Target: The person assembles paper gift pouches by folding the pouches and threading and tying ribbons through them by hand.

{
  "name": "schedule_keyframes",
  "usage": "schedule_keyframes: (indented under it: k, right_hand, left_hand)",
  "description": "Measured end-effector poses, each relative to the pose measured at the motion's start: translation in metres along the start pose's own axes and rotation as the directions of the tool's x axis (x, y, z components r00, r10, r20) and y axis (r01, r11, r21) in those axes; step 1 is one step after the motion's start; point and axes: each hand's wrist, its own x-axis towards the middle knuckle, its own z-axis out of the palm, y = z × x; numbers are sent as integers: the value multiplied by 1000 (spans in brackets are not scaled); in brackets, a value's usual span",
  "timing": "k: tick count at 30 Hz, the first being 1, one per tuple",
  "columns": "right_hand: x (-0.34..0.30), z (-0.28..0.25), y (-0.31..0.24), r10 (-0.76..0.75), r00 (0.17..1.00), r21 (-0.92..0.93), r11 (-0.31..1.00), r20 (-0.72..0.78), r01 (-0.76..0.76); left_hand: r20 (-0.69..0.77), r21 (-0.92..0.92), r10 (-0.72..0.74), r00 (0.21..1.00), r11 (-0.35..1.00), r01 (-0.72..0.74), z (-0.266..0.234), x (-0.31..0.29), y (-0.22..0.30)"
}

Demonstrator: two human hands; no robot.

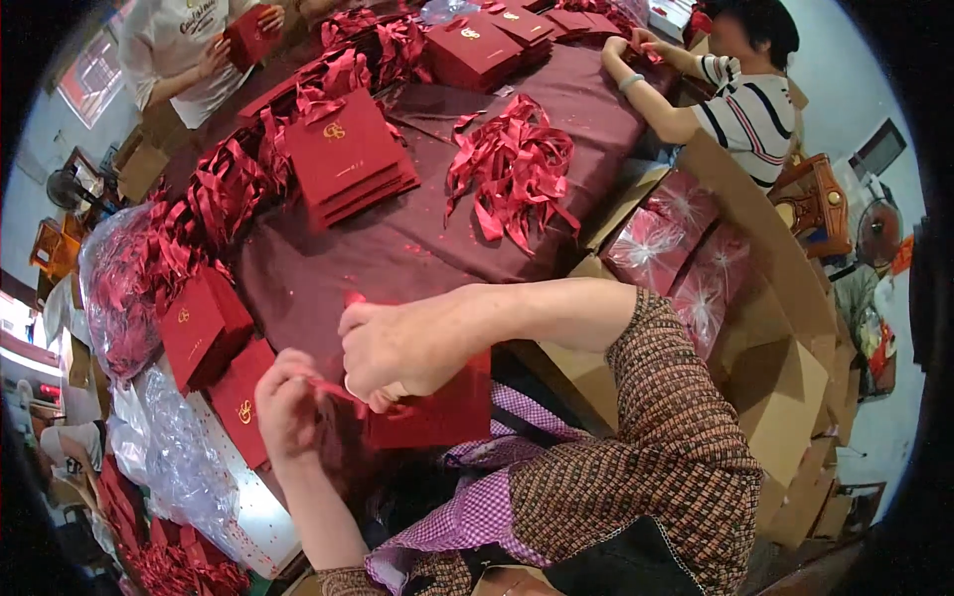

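Observation:
A red paper gift bag is close in front of me, partly hidden under my right hand and forearm. My right hand is closed in a pinch over its upper edge, on a red ribbon. The same ribbon runs across to my left hand, whose fingers are curled round it. Left of my hands lie a flat red bag with a gold mark and a stack of red bags. Farther off on the dark red tablecloth is a loose heap of red ribbons.
Another stack of bags stands ahead, beside a long pile of ribboned bags. At right, an open cardboard box contains plastic-wrapped red packs. Clear plastic lies at left. Two people work across the table.

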Motion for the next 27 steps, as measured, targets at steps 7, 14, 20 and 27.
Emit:
schedule_keyframes:
  k: [7, 14, 20, 27]
  right_hand:
    - [-17, -28, -21, 118, 993, -100, 988, -27, -120]
    - [-37, -44, -3, 281, 915, 57, 959, -289, -276]
    - [-39, -23, -11, 264, 843, -19, 951, -468, -309]
    - [-59, -36, -24, 281, 743, -49, 920, -607, -388]
  left_hand:
    - [-51, -106, 4, 999, 994, -9, -17, 6, 16]
    - [-223, 119, -12, 975, 992, 39, 36, -11, 29]
    - [-26, 329, -176, 984, 928, 175, 103, -38, 3]
    - [-32, 122, -95, 995, 988, 98, 117, -44, -2]
